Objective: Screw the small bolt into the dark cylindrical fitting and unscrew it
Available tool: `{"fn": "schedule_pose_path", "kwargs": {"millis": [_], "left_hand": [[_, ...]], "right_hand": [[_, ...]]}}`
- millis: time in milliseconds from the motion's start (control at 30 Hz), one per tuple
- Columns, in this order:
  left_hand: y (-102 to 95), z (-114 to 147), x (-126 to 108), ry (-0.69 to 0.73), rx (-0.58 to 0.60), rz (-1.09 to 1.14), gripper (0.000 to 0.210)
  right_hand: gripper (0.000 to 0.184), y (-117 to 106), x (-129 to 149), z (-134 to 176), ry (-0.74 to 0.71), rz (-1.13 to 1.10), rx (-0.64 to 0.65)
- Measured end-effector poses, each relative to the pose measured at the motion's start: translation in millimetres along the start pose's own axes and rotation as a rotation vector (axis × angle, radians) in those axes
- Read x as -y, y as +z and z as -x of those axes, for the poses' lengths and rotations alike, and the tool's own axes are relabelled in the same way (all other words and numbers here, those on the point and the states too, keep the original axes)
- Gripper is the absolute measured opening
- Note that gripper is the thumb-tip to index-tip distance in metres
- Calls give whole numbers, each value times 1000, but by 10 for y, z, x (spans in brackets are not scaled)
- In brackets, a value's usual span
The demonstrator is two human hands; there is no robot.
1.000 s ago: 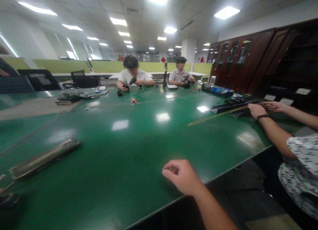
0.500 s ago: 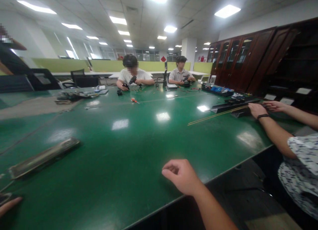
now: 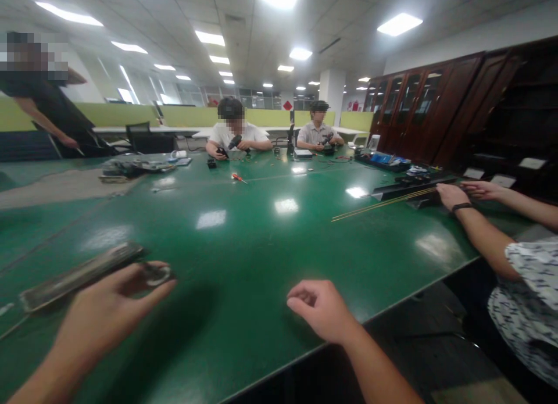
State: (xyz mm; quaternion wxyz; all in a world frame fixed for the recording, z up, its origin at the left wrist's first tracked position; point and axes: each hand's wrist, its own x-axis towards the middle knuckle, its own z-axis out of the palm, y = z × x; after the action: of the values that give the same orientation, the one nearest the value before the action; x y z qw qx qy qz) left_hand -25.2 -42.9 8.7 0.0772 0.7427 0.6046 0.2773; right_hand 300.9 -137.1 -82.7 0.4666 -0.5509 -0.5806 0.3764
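Head view: left hand [image 3: 111, 304] reaches over the near left of the green tabletop [image 3: 244, 328], fingers and thumb closed around a small ring-shaped piece [image 3: 158, 275], dark outside with a pale lower rim. Blur hides finer detail; could be a tape roll, not certain. Piece sits at the fingertips, apart from the tabletop judging by the broad shadow to its right. Long worn bar [image 3: 82, 274] lies behind the hand, partly covered by it.

Right hand [image 3: 321, 312] rests by the near table edge, loosely curled. No object shows in it, but the inside of the curl is partly hidden; cannot tell whether the fingertips meet.

Handling, my judgement: pinch the ring on opposite sides, firm but without squashing it. Wrist level, forearm clear of the bar's near end. Right hand looks well placed to steady the free side, should two hands be wanted. Give room to the thin yellow rods [image 3: 379, 204] under the co-worker's hands [image 3: 452, 196], well off to the right.
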Motion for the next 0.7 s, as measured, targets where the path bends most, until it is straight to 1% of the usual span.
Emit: {"fn": "schedule_pose_path", "kwargs": {"millis": [33, 67, 100, 167, 233, 300, 400, 500, 533, 633, 700], "left_hand": [[121, -31, -94, 20, 85, 48, 44], [248, -46, -211, 73, 175, 108, 41], [373, -46, -346, 154, 257, 149, 37], [593, -5, -631, 292, 364, 201, 27], [748, 63, -878, 403, 476, 200, 22], [844, 127, -1037, 475, 541, 190, 22], [926, 190, -1093, 521, 557, 198, 23], [985, 234, -1018, 539, 562, 227, 23], [1003, 250, -986, 550, 566, 231, 23], [1050, 297, -910, 608, 596, 215, 23], [1080, 320, -875, 628, 604, 221, 30]], "right_hand": [[16, -11, -16, -14, 10, -41, 5], [19, -23, -31, -28, 19, -94, 7], [25, -35, -43, -41, 25, -152, 15], [44, -53, -59, -53, 15, -240, 38], [58, -61, -68, -41, -4, -268, 63], [61, -57, -74, -4, -36, -263, 66], [57, -31, -78, 65, -101, -193, 25], [52, -6, -54, 104, -125, -69, -4], [48, -3, -40, 108, -125, -28, -5], [26, -12, 5, 102, -107, 54, 30], [18, -26, 23, 94, -87, 60, 24]]}}
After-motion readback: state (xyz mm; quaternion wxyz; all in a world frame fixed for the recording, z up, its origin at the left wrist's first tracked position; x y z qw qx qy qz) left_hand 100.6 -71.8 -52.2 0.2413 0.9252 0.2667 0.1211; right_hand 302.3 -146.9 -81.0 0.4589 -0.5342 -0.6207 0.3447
